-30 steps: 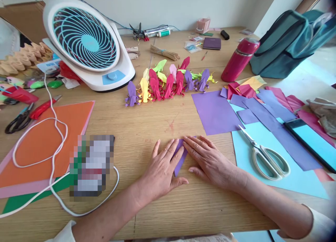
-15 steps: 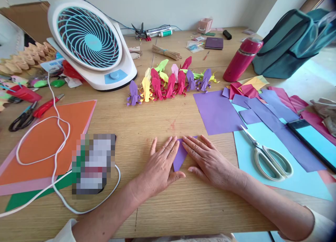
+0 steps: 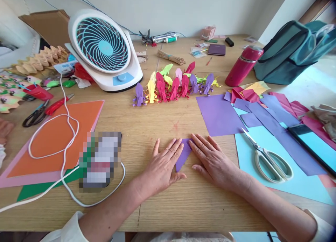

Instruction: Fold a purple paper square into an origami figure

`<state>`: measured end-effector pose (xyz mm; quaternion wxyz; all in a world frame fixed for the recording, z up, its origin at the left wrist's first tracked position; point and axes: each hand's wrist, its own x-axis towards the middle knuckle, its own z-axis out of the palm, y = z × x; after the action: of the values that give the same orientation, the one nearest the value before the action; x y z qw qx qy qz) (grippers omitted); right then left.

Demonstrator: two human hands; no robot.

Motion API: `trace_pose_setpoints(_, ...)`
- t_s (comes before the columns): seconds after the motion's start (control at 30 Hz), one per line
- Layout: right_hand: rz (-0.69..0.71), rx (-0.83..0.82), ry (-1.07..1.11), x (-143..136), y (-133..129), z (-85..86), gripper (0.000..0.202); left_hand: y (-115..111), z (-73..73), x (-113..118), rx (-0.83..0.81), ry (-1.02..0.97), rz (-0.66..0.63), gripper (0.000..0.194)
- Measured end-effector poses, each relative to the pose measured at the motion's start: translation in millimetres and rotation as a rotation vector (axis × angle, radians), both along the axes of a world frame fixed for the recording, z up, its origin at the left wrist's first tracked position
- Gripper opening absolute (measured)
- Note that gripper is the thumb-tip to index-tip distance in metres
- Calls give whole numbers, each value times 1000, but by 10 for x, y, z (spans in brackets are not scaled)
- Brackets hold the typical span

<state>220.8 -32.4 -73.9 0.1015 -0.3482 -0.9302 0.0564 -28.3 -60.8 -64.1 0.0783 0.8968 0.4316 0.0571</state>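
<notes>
A small folded purple paper (image 3: 183,154) lies on the wooden table between my two hands, narrowing to a point toward me. Flat on its left side rests my left hand (image 3: 166,163), fingers stretched out and thumb apart. My right hand (image 3: 212,159) lies flat too, its fingertips at the paper's upper right edge and its thumb on the table. Both hands cover parts of the paper. Behind them stands a row of folded paper figures (image 3: 174,88) in purple, yellow, red, pink and green. A larger purple sheet (image 3: 222,116) lies beyond my right hand.
Scissors (image 3: 273,163) lie on a light blue sheet (image 3: 246,144) at the right, near a red bottle (image 3: 243,67) and a teal bag (image 3: 286,55). At the left are a fan (image 3: 105,49), an orange sheet (image 3: 55,140), a phone (image 3: 101,161) and a white cable (image 3: 64,165).
The view has shifted slightly left, so most things appear further right. My right hand has slid a little outward along the paper's edge, while my left hand stays flat on it.
</notes>
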Motion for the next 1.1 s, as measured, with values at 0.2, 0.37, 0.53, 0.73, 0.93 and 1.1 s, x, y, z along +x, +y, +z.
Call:
trace_pose_setpoints(0.2, -13, 9, 24, -10, -20, 6, 74, -4, 18, 11, -15, 19, 11, 86)
trace_pose_setpoints(0.37, 5, -7, 17, 0, -82, 29, 74, -91, 65, 18, -2, 32, -39, 89)
trace_pose_setpoints(0.53, 14, -7, -32, 3, -112, 41, 72, -157, 84, 38, -20, 71, -60, 92)
trace_pose_setpoints(0.73, 9, -30, -26, 8, -117, 60, 70, -213, 147, 62, -72, 67, -95, 95)
trace_pose_setpoints(0.93, -11, -55, -45, 0, -133, 47, 67, -348, 91, 106, -112, 117, -120, 95)
trace_pose_setpoints(1.1, -33, -77, -43, -22, -160, 140, 68, -364, -38, 97, -27, 78, -126, 99)
